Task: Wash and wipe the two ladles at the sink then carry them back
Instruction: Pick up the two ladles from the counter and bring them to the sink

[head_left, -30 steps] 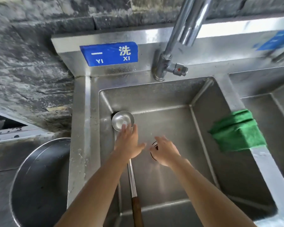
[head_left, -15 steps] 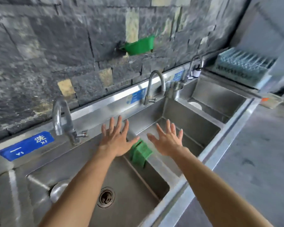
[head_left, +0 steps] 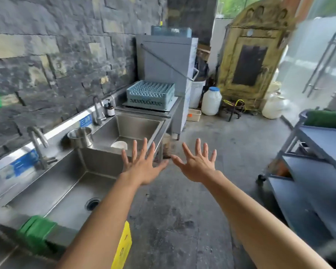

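Observation:
No ladle shows in the current view. My left hand is stretched out in front of me with its fingers spread, hovering over the front edge of the steel sink unit and holding nothing. My right hand is likewise spread wide, empty, above the concrete floor to the right of the sink. A green cloth hangs over the divider at the lower left of the sink.
A steel pot stands behind the basins near two taps. A dish rack sits on the counter before a grey dishwasher. A metal trolley stands at right, a yellow crate below the sink, white jugs beyond.
My view swung right, from looking down at a ladle in the left basin to the room beyond. Both hands left the basin and rose with fingers spread; the ladle went out of view.

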Action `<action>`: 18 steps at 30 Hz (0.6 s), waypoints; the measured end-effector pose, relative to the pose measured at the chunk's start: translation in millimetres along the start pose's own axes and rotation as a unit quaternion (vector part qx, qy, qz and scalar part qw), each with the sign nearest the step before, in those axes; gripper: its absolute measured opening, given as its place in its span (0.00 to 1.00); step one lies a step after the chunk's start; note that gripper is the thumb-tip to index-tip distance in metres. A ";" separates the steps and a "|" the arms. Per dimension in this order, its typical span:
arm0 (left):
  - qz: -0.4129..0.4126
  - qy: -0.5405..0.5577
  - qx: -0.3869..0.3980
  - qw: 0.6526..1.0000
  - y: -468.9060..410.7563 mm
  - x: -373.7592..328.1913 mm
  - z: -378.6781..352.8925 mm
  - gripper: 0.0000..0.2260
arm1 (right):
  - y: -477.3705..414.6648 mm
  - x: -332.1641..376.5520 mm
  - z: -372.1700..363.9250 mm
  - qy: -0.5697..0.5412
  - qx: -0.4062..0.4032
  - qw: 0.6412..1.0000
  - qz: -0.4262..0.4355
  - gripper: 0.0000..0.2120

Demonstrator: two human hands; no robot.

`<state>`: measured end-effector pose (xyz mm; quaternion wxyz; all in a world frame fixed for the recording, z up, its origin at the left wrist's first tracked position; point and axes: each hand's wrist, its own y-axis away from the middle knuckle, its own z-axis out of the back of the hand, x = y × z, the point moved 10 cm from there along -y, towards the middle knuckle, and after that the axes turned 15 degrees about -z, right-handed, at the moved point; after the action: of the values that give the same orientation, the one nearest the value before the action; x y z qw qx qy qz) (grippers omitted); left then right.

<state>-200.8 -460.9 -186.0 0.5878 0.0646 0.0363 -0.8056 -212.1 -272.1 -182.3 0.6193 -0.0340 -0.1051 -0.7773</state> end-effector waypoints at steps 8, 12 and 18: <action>-0.182 0.015 0.036 0.983 -86.0 -281.6 -27.8 0.41 | 10.3 -278.8 55.7 -0.001 -0.033 0.985 -0.171 0.41; -0.284 0.011 0.060 0.957 -104.3 -416.7 -48.9 0.41 | 37.9 -406.4 68.8 -0.012 -0.046 0.962 -0.268 0.41; -0.406 0.014 0.090 0.909 -114.1 -582.1 -80.8 0.42 | 87.3 -555.0 80.5 -0.027 -0.059 0.916 -0.396 0.42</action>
<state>-129.4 133.5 -182.4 0.2007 0.1079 -0.0049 -0.9737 -5.7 256.4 -194.7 0.2547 -0.0475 -0.0804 -0.9625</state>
